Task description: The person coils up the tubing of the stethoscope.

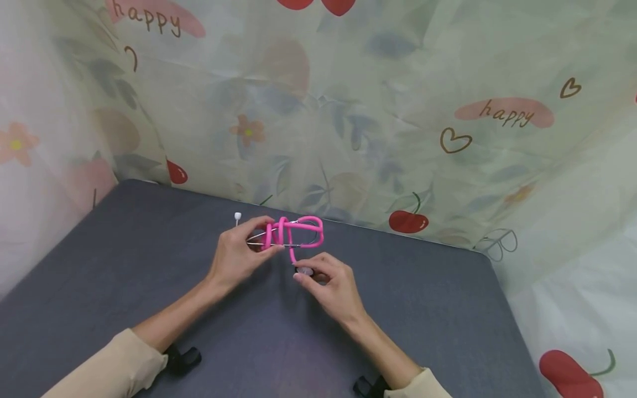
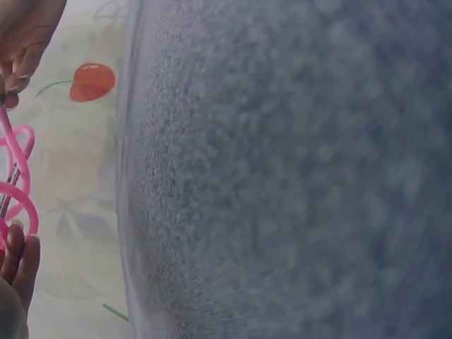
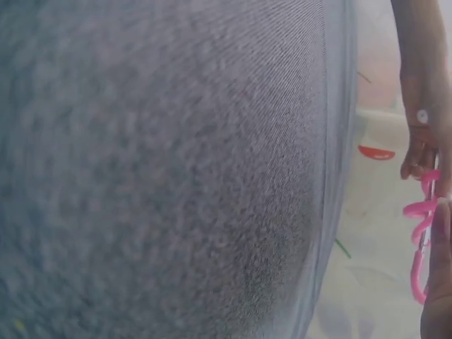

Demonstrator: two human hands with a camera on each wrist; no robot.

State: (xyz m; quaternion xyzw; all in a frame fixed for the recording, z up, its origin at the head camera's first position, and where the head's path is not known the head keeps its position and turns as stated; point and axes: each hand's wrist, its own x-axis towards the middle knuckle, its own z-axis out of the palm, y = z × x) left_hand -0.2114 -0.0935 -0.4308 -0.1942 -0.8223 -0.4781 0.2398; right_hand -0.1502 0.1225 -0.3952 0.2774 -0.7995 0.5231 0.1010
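A stethoscope with pink tubing (image 1: 312, 220) is held up above the dark table, its tube wound in loops around the metal ear tubes. My left hand (image 1: 240, 250) grips the wound bundle between thumb and fingers at its left end; a white eartip (image 1: 238, 216) sticks out past that hand. With thumb and fingers my right hand (image 1: 334, 284) pinches the round chest piece (image 1: 304, 271), from which the tube rises to the bundle. In the left wrist view the pink loops (image 2: 21, 169) run between both hands. The right wrist view shows pink coils (image 3: 421, 210) at its right edge.
The dark grey table (image 1: 278, 342) reaches back to a patterned curtain (image 1: 338, 110) with cherries and lettering. The curtain also hangs at both sides. Dark straps with a black camera mount (image 1: 183, 359) sit at the wrists.
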